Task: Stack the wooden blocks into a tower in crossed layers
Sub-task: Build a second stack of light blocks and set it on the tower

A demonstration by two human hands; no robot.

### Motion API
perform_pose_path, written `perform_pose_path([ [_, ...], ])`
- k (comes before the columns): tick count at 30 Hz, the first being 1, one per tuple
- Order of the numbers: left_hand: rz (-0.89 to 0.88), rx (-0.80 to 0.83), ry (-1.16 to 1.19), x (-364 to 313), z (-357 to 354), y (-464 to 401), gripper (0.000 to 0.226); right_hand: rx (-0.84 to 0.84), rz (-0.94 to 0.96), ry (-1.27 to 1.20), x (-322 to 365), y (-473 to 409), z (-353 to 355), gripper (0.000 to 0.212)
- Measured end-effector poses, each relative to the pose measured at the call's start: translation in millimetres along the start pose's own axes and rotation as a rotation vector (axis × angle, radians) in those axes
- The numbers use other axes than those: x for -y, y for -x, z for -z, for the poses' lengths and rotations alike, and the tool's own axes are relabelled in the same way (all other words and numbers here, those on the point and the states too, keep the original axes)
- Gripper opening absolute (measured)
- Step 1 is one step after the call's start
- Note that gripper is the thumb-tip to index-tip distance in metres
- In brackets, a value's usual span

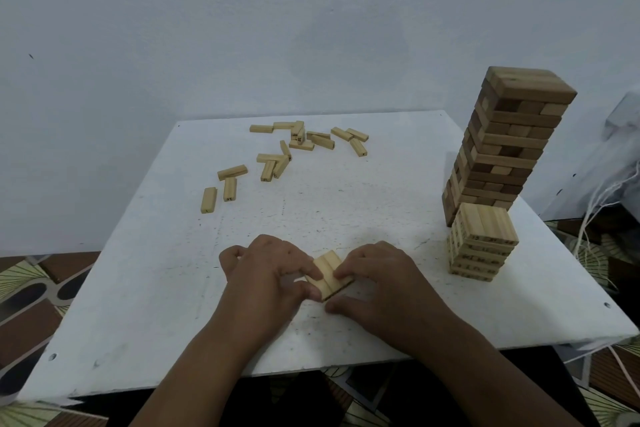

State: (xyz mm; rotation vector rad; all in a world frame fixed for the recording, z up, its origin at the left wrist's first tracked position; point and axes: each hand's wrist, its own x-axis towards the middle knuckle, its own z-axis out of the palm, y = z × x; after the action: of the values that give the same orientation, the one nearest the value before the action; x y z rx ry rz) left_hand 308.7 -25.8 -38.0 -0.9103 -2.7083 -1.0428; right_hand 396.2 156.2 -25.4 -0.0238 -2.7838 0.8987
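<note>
- Head view, my grip: my left hand (268, 265) and my right hand (375, 272) both pinch a small set of pale blocks (329, 274) between fingertips and thumbs. The blocks lie side by side, low over or on the near-centre of the white worktop (138, 288); contact with the surface cannot be confirmed.
- Head view, the target: the short pale tower (483, 241) stands at my right, just in front of a taller dark tower (502, 146). Whether the two towers touch cannot be determined.
- Head view, the supply: loose blocks (294, 149) lie scattered on the far half of the worktop, well apart from my hands.
- Risk 1: the set is held by side pressure only. If either hand eases off during the carry, I judge the middle block drops out.
- Risk 2: the set must cross the grain of the top layer. Set down parallel, it breaks the crossed pattern.
- Risk 3: the dark tower leans visibly in this wide-angle view. A knuckle or forearm brushing it during placement probably topples it onto the short tower.
- Risk 4: an off-centre landing may shift the layers beneath.
</note>
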Motion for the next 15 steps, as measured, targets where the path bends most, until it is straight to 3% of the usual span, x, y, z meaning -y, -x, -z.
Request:
perform_pose_path([
  [7, -0.006, -0.030, -0.019, -2.4, -0.2, 0.6, 0.018, 0.000, -0.022, -0.005, 2.1, -2.0, -4.2, 0.053],
  [10, -0.011, -0.048, 0.018, -3.8, -0.3, 0.5, 0.018, -0.003, -0.035, -0.003, 2.4, -3.2, -5.6, 0.046],
  [15, -0.023, -0.046, 0.096, -1.5, -2.2, -1.7, 0.036, 0.003, -0.040, 0.012, 2.5, -3.4, -4.7, 0.039],
])
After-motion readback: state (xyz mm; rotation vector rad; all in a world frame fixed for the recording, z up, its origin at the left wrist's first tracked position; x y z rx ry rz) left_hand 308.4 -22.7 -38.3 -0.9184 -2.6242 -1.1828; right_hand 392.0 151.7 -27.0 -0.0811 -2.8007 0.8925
